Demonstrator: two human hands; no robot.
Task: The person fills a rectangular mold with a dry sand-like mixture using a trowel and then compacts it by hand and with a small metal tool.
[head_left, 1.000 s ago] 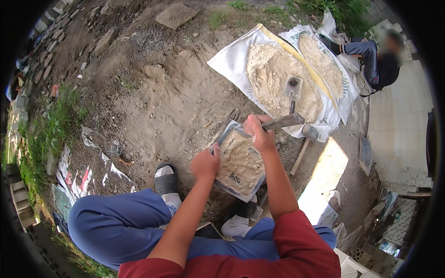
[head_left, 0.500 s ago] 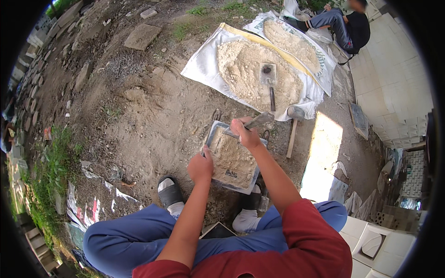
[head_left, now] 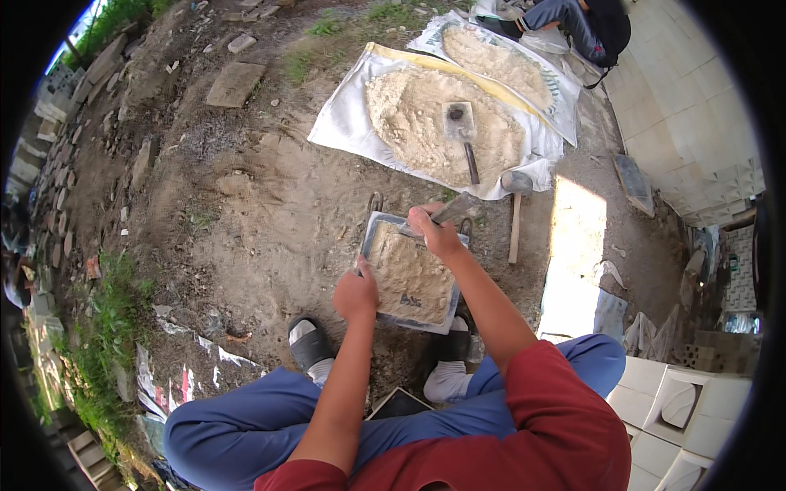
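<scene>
A shallow rectangular mould [head_left: 370,239] with a grey rim lies on the ground before my feet, filled with tan sandy material [head_left: 413,270]. My left hand [head_left: 356,293] is closed on its left rim, thumb on top. Over the far edge, my right hand [head_left: 435,231] is wrapped around a flat grey trowel-like tool [head_left: 455,208]. One end of that tool sticks out to the upper right; a thin edge shows on the hand's left, above the fill. Wire loops [head_left: 375,202] stand at the mould's far side.
Beyond lie white sacks [head_left: 340,117] spread under sandy heaps [head_left: 409,106], with a small shovel [head_left: 460,123] on the nearer one. A mallet [head_left: 515,213] rests to the right. Another person [head_left: 565,29] sits far right by a tile stack [head_left: 688,106]. Grass [head_left: 110,319] grows at left.
The fill in the mould looks flatter and more evenly spread. My right hand keeps its grip on the tool near the far rim. The whole view has shifted slightly.
</scene>
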